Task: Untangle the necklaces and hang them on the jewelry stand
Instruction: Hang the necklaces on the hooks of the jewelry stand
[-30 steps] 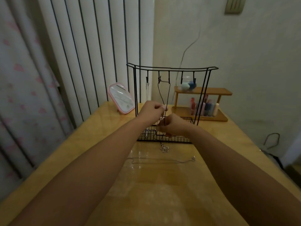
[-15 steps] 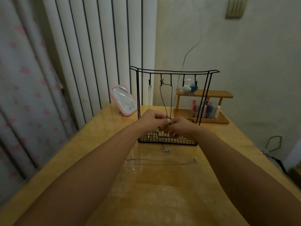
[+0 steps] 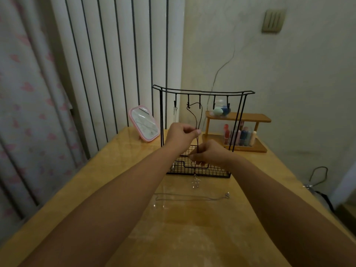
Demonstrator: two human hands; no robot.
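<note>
The left hand (image 3: 180, 134) had its fingers (image 3: 189, 130) curled, thumb and forefinger pinching the dark cord necklace (image 3: 199, 120) partway down its length. Just below and to the right, the right hand (image 3: 210, 154) was curled round the same cord, its fingertips (image 3: 193, 156) pinching the strands lower down. The two hands were close together but apart, the left one higher.

From the left hand's grip the cord rose as a narrow loop to the hooks under the top rail of the black wire jewelry stand (image 3: 202, 91), where it was caught over two neighbouring hooks. Below the right hand the cord dropped in front of the stand's mesh base, ending in a pale clear pendant (image 3: 196, 182) just above or on the bench (image 3: 192, 237); which, could not be told.

A thin silver chain (image 3: 175, 114) hung from the leftmost hook. Another fine silver necklace (image 3: 192, 199) lay stretched across the bench in front of the stand, its clasp end to the right.

Left of the stand a pink-framed mirror (image 3: 144, 123) stood tilted back. Behind the stand a small wooden shelf (image 3: 238, 117) held coloured bottles below and a clear bowl on top. Vertical blinds (image 3: 115, 54) and a flowered curtain (image 3: 25, 93) filled the left side.
</note>
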